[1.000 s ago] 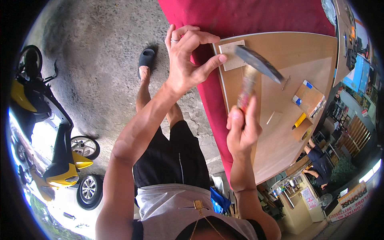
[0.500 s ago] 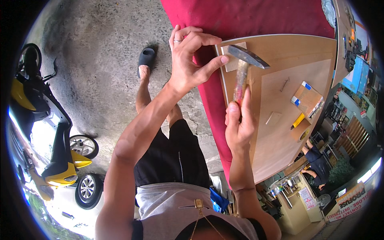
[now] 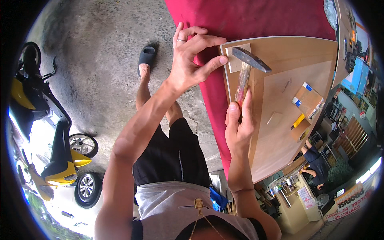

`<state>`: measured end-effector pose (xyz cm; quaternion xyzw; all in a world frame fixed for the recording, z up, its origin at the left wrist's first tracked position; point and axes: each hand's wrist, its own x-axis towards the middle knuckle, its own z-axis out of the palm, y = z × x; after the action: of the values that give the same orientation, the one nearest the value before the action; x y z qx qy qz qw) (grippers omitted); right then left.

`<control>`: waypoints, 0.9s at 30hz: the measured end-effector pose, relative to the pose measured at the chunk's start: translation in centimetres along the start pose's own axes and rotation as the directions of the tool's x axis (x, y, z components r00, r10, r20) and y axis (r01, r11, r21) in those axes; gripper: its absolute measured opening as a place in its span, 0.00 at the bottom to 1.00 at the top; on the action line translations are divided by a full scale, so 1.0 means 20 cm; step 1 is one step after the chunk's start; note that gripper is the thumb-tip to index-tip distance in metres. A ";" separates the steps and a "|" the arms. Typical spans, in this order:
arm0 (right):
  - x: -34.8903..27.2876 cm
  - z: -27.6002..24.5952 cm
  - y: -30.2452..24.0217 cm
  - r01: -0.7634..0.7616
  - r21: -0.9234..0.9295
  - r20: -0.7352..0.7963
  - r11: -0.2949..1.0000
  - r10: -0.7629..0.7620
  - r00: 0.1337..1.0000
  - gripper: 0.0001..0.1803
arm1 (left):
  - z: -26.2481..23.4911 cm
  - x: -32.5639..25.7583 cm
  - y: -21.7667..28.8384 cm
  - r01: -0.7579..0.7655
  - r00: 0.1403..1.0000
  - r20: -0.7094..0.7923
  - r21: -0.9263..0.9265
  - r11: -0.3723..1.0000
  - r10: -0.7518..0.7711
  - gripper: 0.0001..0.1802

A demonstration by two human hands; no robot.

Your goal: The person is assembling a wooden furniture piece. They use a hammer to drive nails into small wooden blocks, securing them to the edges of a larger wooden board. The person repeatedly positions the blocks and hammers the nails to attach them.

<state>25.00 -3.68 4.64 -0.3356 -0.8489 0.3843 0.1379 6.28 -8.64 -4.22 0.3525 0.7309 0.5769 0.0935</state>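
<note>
My right hand (image 3: 239,122) is closed around the wooden handle of a hammer (image 3: 251,60), its dark metal head over a pale square wood piece (image 3: 237,66). That piece lies at the near-left corner of a brown framed board (image 3: 276,120), partly hidden by the hammer head. My left hand (image 3: 192,58) has its fingers spread at that corner. Its index fingertip meets the board's corner and its thumb tip lies by the white edge, beside the pale piece. Whether the hammer head touches the wood, I cannot tell.
The board rests on a red cloth-covered surface (image 3: 256,20). On it lie a cardboard piece with blue tape (image 3: 307,100), a yellow-handled tool (image 3: 298,121), a tape roll (image 3: 304,134) and a thin wood scrap (image 3: 274,118). A yellow motorcycle (image 3: 60,168) stands at left; another person (image 3: 316,166) is far right.
The board, pale piece and hammer head appear slightly farther right. My left thumb, which overlapped the pale piece, now lies at the board's edge. The right hand keeps its grip.
</note>
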 end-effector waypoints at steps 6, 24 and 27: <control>-0.01 0.03 -0.02 0.114 0.099 -0.178 0.989 -0.095 0.979 0.26 | 0.00 0.00 0.01 0.010 0.999 0.042 0.007 1.000 -0.010 0.20; 0.00 0.01 -0.06 -0.116 -0.060 -0.037 0.991 0.114 0.993 0.27 | -0.02 0.00 0.01 0.017 0.999 0.045 0.008 1.000 -0.017 0.20; -0.03 -0.04 -0.12 -0.227 -0.025 -0.054 0.974 0.225 0.973 0.26 | -0.02 0.01 0.02 0.020 0.999 0.048 -0.004 1.000 -0.020 0.20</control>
<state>24.69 -4.91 6.95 -0.4418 -0.8074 0.3754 0.1098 6.12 -8.72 -3.66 0.3587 0.7306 0.5690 0.1177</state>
